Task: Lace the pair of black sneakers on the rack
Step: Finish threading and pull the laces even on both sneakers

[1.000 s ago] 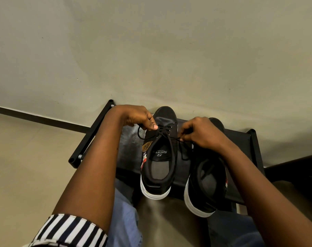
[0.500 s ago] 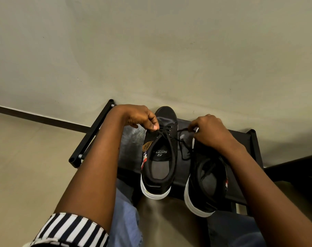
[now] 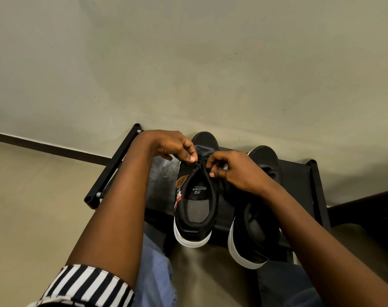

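Two black sneakers with white soles stand side by side on a black rack [image 3: 299, 185], toes toward the wall. The left sneaker [image 3: 195, 209] shows a grey insole with a printed logo. The right sneaker [image 3: 255, 235] is partly covered by my right forearm. My left hand [image 3: 175, 147] pinches the black lace [image 3: 199, 162] over the left sneaker's tongue. Close beside it, my right hand [image 3: 230, 171] pinches the same lace with curled fingers. The lace ends are mostly hidden under the fingers.
The rack stands against a plain beige wall [image 3: 188, 63] with a dark skirting strip [image 3: 44, 147]. Its left frame bar [image 3: 108, 171] juts toward the tiled floor [image 3: 33, 218]. My knees in blue jeans [image 3: 157, 273] sit just before the rack.
My right hand has moved left, from over the right sneaker to the left sneaker's tongue, drawing the lace in. Both hands now meet there.
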